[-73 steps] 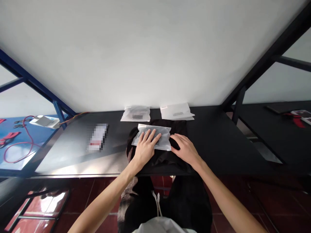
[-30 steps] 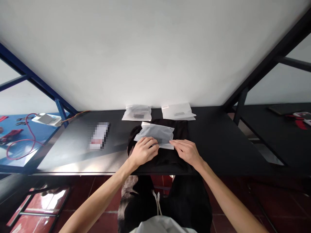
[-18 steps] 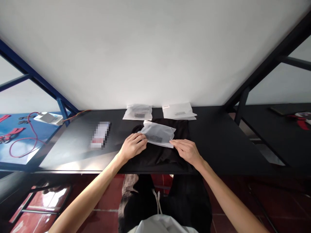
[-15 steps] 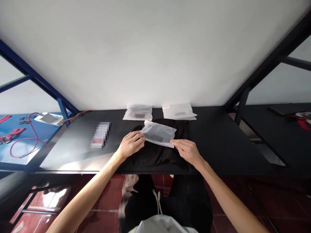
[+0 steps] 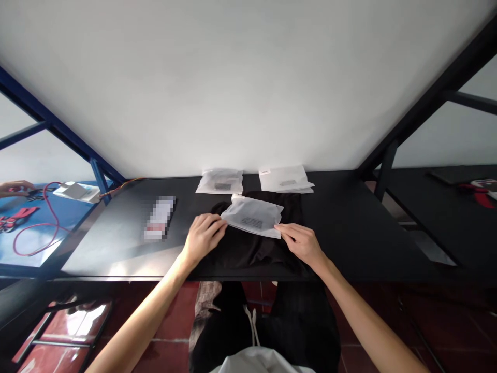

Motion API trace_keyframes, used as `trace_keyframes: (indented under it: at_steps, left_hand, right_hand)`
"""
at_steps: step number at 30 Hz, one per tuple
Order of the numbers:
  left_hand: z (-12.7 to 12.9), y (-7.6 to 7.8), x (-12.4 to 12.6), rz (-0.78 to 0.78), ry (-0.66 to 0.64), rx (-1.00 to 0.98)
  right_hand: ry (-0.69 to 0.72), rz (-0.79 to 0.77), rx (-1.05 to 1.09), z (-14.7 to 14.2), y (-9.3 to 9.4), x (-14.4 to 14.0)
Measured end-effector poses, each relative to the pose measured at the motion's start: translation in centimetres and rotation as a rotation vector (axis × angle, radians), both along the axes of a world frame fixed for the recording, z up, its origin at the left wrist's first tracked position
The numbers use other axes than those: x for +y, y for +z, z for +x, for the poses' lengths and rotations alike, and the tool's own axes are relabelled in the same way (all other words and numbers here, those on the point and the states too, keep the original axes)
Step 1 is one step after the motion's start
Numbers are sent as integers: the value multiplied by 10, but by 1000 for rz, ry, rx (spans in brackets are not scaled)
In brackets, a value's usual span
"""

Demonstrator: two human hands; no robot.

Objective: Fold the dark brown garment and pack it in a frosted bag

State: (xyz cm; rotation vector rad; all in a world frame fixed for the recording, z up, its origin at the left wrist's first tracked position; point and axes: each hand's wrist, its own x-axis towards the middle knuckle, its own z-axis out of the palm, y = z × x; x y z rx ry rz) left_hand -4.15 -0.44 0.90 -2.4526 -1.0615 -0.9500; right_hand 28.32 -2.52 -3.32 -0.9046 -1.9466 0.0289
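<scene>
A frosted plastic bag (image 5: 253,213) with dark print on its face lies over black cloth (image 5: 248,255) on the table in front of me. My left hand (image 5: 205,235) pinches the bag's left corner between thumb and fingers. At the lower right corner, my right hand (image 5: 301,241) grips the bag the same way. The bag's near edge is stretched between both hands and slants down to the right. Whatever lies inside the bag cannot be made out.
Against the wall stand a filled frosted bag (image 5: 220,181) and a flatter stack of bags (image 5: 286,179). A blurred phone-like object (image 5: 160,217) lies left on the black table (image 5: 361,228). On the blue table, another person's hand (image 5: 17,187) is near red straps (image 5: 19,218) and a white box (image 5: 76,191).
My left hand has shifted slightly left, and my right hand slightly right, with the bag drawn wider between them. Another person's hand has come into view at far left.
</scene>
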Motion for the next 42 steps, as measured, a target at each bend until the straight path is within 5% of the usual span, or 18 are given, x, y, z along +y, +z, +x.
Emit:
trace_keyframes:
  at_steps: [6, 19, 24, 28, 35, 42]
  left_hand:
    - [37, -14, -21, -121, -172, -53]
    - [52, -13, -16, -140, -58, -67]
    - [69, -11, -9, -294, 47, 48]
    - [86, -9, 4, -377, -11, 116]
    - [107, -13, 31, -301, -40, 74]
    - [103, -22, -5, -364, 46, 177]
  right_hand:
    - [-12, -16, -11, 2, -2, 0]
    - [-35, -56, -42, 2, -5, 1]
    - [-6, -18, -65, 1, -5, 1]
    - [-11, -38, -88, 1, -5, 2]
    - [-63, 9, -118, 2, -8, 1]
    - [-205, 53, -178, 1, -15, -2]
